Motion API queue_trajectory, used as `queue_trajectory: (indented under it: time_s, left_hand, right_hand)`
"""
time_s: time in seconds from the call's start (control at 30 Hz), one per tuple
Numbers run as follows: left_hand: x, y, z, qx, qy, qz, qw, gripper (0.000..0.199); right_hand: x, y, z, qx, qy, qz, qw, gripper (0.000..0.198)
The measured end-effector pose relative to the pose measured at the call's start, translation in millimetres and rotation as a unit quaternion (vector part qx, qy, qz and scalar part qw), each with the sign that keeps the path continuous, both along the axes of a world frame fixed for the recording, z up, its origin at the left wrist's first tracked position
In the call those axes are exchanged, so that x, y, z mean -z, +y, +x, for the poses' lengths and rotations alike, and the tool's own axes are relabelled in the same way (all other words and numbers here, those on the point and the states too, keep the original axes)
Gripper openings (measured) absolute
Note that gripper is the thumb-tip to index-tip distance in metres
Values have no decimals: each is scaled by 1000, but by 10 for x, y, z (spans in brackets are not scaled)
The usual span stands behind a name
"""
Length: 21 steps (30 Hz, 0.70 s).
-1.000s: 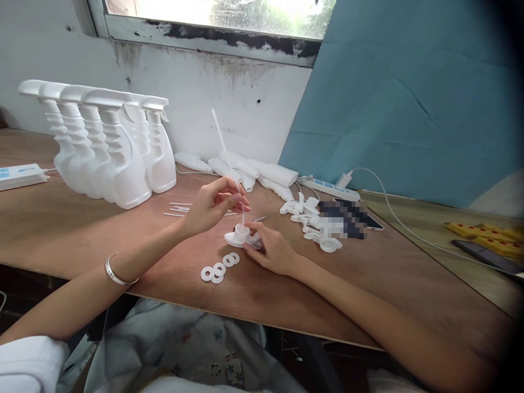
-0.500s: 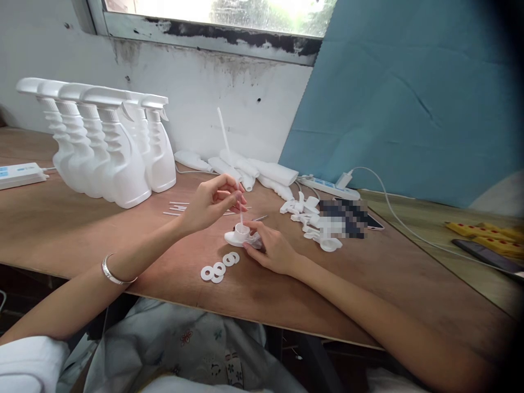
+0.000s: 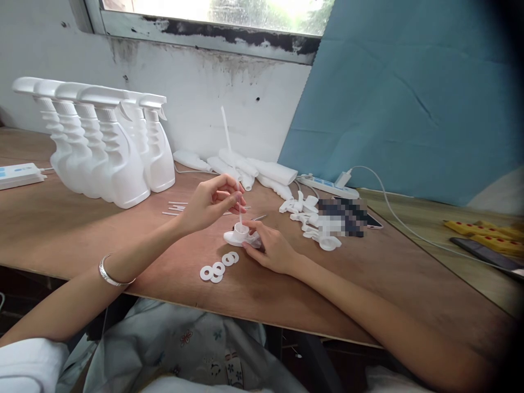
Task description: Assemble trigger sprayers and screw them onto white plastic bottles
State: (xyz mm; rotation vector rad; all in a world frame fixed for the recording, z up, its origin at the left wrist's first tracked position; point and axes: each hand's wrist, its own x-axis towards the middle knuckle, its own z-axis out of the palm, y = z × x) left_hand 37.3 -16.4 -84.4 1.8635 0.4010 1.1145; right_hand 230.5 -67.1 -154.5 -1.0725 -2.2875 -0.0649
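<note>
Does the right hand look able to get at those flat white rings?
Probably yes: the white rings lie close by on the tabletop, with nothing seen between. To pick one up, though, the right hand would likely have to let go of the white spray head.

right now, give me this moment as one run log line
left hand: pinching white tube | right hand: holding spray head | tube: lower end at spray head's collar | nearby: white rings on table
</note>
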Motion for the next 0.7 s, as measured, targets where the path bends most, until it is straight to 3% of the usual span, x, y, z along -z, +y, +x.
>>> queue_trajectory:
  time_s: [0.7]
  left_hand:
    - [36,-20,43,-23,-7,-8,1000,19]
  right_hand:
    - [-13,-3,-16,7,15,-12,1000,39]
